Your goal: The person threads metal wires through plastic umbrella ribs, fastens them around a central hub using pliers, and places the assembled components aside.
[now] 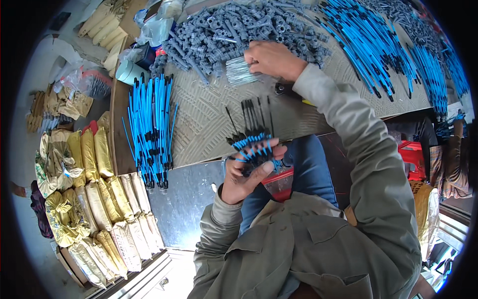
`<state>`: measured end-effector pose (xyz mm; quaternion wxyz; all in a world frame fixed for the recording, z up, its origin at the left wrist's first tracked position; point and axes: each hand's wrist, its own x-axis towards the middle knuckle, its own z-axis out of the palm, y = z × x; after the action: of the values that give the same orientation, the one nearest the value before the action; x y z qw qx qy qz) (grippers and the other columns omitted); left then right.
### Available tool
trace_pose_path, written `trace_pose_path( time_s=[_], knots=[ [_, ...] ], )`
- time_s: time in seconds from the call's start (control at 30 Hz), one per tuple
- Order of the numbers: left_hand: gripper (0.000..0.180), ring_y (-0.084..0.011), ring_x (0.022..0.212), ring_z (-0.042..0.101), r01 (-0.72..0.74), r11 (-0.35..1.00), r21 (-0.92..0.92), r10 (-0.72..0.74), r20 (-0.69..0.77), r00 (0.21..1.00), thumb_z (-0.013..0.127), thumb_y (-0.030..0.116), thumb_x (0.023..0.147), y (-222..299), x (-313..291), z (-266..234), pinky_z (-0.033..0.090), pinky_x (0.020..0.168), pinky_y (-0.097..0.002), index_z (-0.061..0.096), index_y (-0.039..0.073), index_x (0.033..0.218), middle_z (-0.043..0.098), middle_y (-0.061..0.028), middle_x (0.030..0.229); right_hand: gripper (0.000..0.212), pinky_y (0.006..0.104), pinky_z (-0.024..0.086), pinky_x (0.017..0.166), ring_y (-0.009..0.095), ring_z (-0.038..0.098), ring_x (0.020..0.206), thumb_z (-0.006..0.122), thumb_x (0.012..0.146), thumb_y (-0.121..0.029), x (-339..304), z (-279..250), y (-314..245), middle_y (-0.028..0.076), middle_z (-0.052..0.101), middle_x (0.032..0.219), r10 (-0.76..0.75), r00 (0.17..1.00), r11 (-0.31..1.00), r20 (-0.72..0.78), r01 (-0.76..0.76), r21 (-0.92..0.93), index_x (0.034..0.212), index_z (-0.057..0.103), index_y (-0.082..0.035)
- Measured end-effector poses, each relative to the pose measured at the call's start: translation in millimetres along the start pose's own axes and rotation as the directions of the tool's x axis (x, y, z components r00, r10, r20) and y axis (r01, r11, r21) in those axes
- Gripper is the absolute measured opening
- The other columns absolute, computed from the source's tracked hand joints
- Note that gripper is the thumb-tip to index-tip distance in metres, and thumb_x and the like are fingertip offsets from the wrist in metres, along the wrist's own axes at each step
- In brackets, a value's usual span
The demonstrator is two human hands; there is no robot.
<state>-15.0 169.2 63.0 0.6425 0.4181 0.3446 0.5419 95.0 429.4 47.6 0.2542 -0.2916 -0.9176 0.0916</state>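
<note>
My left hand (249, 175) is closed round a bundle of thin black and blue sticks (256, 142). Their black ends fan upward in front of the table edge. Over the table, my right hand (275, 59) has its fingers curled down at a small heap of thin, shiny, clear or silvery pins (240, 73). Whatever lies between those fingertips is hidden. Right behind this heap, a large pile of grey ribbed plastic fittings (231, 32) spreads over the far part of the table.
Blue rods with black ends lie stacked on the table's left (149, 127) and right (376, 47). A small dark round piece (280, 88) is near my right wrist. Light-green cup (130, 72) stands at the left edge. Gold-coloured packages (102, 204) are stacked lower left.
</note>
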Motion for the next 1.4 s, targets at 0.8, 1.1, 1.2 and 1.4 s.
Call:
trace_pose_path(
  time_s=[0.8,1.1,1.2,1.4],
  knots=[
    [0.034,-0.0201,0.098,0.059,-0.119,0.978,0.172,0.126,-0.034,0.991,0.059,0.009,0.085,1.7,3.2,-10.2,0.045,0.089,-0.0334,0.054,-0.005,0.115,0.062,-0.0123,0.105,0.016,0.0207,0.049,0.053,0.012,0.063,0.064,0.063,0.075,0.005,-128.7,-79.6,-129.9,0.007,0.052,0.082,-0.047,0.958,0.867,-0.283,0.181,0.465,0.090,0.062,0.001],
    [0.032,-0.0175,0.096,0.058,-0.224,0.973,0.056,0.227,-0.037,0.973,0.062,0.006,0.082,-0.6,5.6,-1.2,0.045,0.086,-0.0309,0.056,-0.004,0.112,0.062,-0.0112,0.105,0.027,0.0198,0.050,0.049,0.012,0.064,0.065,0.065,0.070,0.009,-133.0,-77.4,-130.7,0.005,0.050,0.078,-0.015,0.953,0.912,-0.304,0.138,0.386,0.094,0.066,-0.002],
    [0.031,-0.0160,0.094,0.058,-0.215,0.974,0.066,0.220,-0.072,0.973,0.063,0.006,0.081,-2.0,3.4,-3.3,0.045,0.084,-0.0294,0.057,-0.003,0.111,0.062,-0.0106,0.105,0.029,0.0197,0.048,0.047,0.011,0.062,0.061,0.067,0.068,0.008,-132.6,-76.6,-131.0,0.004,0.049,0.076,-0.018,0.948,0.917,-0.318,0.142,0.372,0.095,0.066,-0.003],
    [0.028,-0.0112,0.089,0.056,-0.179,0.971,0.155,0.208,-0.193,0.959,0.067,0.007,0.079,-6.8,0.9,-8.3,0.044,0.078,-0.0248,0.059,0.000,0.105,0.062,-0.0073,0.102,0.035,0.0205,0.037,0.039,0.006,0.048,0.049,0.071,0.061,0.002,-129.0,-81.4,-131.9,0.002,0.047,0.074,-0.108,0.924,0.959,-0.366,0.193,0.205,0.094,0.067,-0.006]
  ],
)
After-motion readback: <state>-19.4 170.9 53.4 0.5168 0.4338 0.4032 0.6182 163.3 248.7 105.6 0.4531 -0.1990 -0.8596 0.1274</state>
